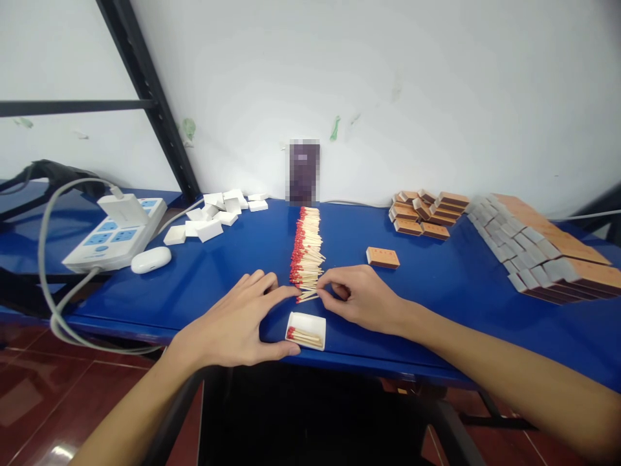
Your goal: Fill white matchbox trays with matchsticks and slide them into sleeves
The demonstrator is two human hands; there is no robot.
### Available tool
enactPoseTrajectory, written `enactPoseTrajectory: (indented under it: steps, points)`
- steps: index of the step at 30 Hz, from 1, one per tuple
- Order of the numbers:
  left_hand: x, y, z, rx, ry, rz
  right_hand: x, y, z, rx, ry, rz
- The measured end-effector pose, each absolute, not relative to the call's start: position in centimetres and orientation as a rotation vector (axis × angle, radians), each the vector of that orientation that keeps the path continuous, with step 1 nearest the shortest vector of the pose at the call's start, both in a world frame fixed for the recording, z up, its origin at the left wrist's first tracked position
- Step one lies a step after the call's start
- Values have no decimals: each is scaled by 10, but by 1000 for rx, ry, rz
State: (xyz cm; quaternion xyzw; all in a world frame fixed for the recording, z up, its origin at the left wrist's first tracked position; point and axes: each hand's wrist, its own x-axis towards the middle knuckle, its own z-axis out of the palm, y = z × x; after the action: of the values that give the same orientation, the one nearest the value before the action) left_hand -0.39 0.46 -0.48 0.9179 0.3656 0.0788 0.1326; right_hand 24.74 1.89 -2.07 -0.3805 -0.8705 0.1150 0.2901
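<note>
A long row of red-tipped matches (307,249) runs from the back of the blue table toward me, heads to the left. At its near end my right hand (361,298) pinches the plain ends of matches between thumb and fingertips. My left hand (237,320) is spread, its index fingertip at the match heads and its thumb beside a white matchbox tray (317,320). Several matches (305,337) lie inside that tray, near the table's front edge. One orange matchbox (383,257) rests beyond my right hand.
White empty trays (208,217) are heaped at the back left. Orange matchboxes (422,212) are piled at the back right, with stacked boxes (548,252) farther right. A power strip (116,236) with a cable and a white case (151,259) sit left. A blurred dark object (304,171) leans against the wall.
</note>
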Motion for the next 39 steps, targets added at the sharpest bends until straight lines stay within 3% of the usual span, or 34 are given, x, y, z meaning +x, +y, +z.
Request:
enactPoseTrajectory:
  steps: [39]
  points:
    - [-4,3,-3,2638,950,317,246,10,-13,-1127,-2409,444]
